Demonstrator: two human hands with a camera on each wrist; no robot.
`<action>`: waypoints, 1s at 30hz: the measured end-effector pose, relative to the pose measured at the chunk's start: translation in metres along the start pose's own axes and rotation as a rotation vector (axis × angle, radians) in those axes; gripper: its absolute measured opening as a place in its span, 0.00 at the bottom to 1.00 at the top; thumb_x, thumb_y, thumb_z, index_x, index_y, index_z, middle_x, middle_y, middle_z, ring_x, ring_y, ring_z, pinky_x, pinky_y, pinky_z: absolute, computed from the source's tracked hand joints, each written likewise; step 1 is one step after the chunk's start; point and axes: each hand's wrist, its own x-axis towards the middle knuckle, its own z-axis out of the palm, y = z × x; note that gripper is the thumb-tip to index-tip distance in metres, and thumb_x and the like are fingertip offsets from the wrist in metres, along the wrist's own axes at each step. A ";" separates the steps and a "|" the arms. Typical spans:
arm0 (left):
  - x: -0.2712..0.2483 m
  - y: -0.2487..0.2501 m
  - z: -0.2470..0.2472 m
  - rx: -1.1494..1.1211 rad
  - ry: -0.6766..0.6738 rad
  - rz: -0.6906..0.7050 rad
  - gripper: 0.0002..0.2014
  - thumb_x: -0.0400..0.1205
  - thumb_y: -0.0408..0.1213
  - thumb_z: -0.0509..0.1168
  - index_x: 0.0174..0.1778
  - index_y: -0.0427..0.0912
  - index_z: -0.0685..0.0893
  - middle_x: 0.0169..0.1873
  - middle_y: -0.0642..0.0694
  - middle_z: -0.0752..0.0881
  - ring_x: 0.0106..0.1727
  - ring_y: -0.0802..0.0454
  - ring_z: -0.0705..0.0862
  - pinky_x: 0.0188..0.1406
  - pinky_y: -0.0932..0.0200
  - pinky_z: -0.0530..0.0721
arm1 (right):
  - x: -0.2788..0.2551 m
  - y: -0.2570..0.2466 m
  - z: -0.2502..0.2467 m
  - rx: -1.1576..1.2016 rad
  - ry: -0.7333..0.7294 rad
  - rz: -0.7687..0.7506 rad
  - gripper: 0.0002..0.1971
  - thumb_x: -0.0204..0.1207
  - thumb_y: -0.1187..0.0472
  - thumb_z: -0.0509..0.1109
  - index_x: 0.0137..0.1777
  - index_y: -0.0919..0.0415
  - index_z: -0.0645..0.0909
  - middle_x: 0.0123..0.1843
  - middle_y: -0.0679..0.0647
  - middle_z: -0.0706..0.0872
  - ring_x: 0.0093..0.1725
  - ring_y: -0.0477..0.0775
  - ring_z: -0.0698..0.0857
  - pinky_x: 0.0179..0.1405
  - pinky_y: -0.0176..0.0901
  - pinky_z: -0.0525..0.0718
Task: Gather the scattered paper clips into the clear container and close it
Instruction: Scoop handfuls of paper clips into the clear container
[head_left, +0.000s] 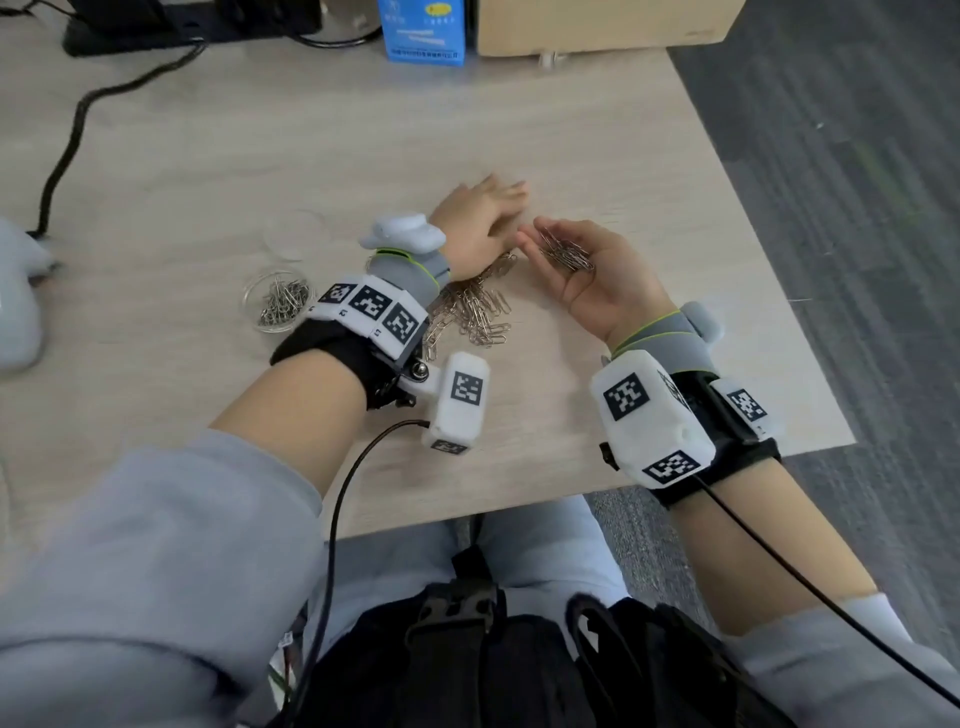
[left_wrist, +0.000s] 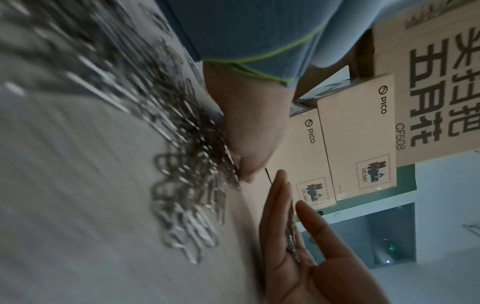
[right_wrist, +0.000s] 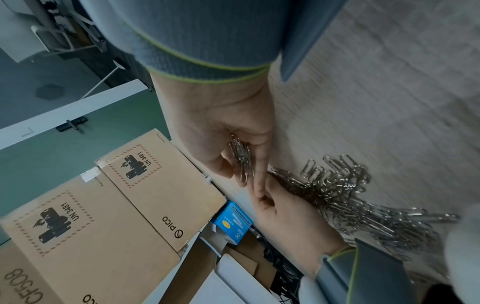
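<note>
Right hand (head_left: 587, 275) palm-up above the pale wood-grain table (head_left: 311, 135), fingers cupped around a small bunch of silver wire paper clips (head_left: 563, 252). Left hand (head_left: 480, 223) palm-down, edge on the table, fingers straight against the loose heap of paper clips (head_left: 475, 312); its fingertips meet the right fingertips. Round clear plastic container (head_left: 278, 304) sits left of the left wrist, open, partly filled with clips. Its clear round lid (head_left: 296, 234) lies just behind it on the table
</note>
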 end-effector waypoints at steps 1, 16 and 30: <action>-0.005 -0.004 0.000 -0.036 0.001 0.008 0.23 0.81 0.46 0.58 0.71 0.41 0.73 0.78 0.46 0.67 0.82 0.45 0.58 0.78 0.49 0.57 | 0.001 0.001 0.000 -0.012 -0.004 0.005 0.09 0.80 0.73 0.58 0.41 0.73 0.77 0.31 0.63 0.89 0.34 0.59 0.91 0.46 0.45 0.89; -0.070 -0.016 0.002 0.056 0.091 -0.033 0.42 0.51 0.71 0.71 0.63 0.59 0.78 0.66 0.54 0.75 0.70 0.47 0.66 0.65 0.48 0.61 | -0.015 0.020 0.008 -0.095 0.039 -0.012 0.09 0.78 0.73 0.59 0.41 0.73 0.80 0.31 0.64 0.89 0.34 0.58 0.91 0.47 0.42 0.89; -0.069 -0.028 -0.004 -0.322 0.351 -0.122 0.08 0.69 0.35 0.75 0.41 0.38 0.89 0.42 0.38 0.89 0.38 0.52 0.78 0.42 0.62 0.77 | -0.018 0.021 0.006 -0.046 0.056 -0.019 0.11 0.79 0.71 0.56 0.43 0.76 0.78 0.38 0.70 0.87 0.42 0.67 0.88 0.48 0.49 0.89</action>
